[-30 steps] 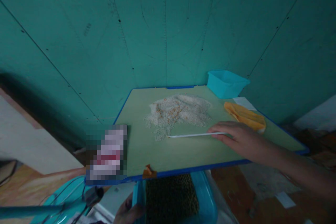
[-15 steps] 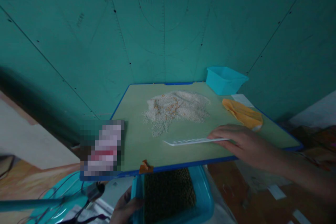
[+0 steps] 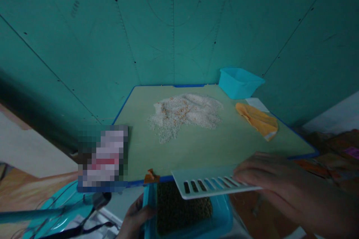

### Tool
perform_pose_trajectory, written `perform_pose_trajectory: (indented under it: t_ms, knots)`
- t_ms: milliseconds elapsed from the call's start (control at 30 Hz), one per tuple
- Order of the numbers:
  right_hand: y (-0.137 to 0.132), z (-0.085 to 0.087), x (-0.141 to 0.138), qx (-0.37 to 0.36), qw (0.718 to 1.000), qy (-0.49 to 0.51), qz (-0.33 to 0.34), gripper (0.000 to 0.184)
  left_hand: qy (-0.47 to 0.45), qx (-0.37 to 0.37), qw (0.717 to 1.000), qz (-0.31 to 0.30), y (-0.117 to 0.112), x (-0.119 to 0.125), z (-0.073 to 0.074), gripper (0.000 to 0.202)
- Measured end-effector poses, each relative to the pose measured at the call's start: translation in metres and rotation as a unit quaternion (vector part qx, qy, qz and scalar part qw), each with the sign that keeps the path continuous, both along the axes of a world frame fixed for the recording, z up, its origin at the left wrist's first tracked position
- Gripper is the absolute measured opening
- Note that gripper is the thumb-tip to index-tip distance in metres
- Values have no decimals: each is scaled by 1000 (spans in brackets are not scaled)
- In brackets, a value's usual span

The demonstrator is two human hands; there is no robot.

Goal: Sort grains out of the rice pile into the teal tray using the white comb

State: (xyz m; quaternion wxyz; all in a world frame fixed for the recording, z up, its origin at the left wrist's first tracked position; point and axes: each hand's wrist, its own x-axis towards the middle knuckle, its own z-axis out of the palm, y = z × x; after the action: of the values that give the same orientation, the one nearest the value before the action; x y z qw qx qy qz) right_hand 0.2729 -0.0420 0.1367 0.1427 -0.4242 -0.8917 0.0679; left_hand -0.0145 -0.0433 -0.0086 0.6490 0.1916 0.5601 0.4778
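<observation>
My right hand (image 3: pixel 280 186) grips a flat white slotted plastic scraper (image 3: pixel 207 185) and holds it over the near edge of the pale green board (image 3: pixel 224 145), above a blue tub (image 3: pixel 221 216) filled with small dark green grains (image 3: pixel 179 209). My left hand (image 3: pixel 134 218) holds that tub by its left rim just under the board's edge. A heap of white rice mixed with yellowish grains (image 3: pixel 183 114) lies in the middle of the board.
An empty teal tub (image 3: pixel 238 82) stands at the board's far right corner. An orange cloth (image 3: pixel 259 121) and a white slip (image 3: pixel 256 104) lie near it. A blurred packet (image 3: pixel 103 158) sits at the near left corner. Teal walls close in behind.
My right hand has drawn the white scraper back from beside the rice heap to the board's near edge, over the blue tub. My left hand kept hold of the tub.
</observation>
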Motion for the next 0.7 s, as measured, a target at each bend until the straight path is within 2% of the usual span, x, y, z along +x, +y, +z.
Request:
perform_pose_trajectory:
  t_ms: [200,333,433,600,700]
  knots:
    - [-2,0,2,-9,1000,0,6,41,-9,-8,1000,7,2,-1,7,19]
    - [-2,-3,10,-19,1000,-4,-5,45,-2,-36,999,-23,3,-4,9,19]
    - [-1,-1,10,-4,1000,5,-8,41,-10,-43,999,3,0,-2,11,24]
    - [8,-6,-9,-8,1000,-25,-1,33,-20,-5,1000,5,4,3,7,15]
    - [21,-17,-24,34,997,-58,25,28,-2,3,1000,12,8,4,4,15]
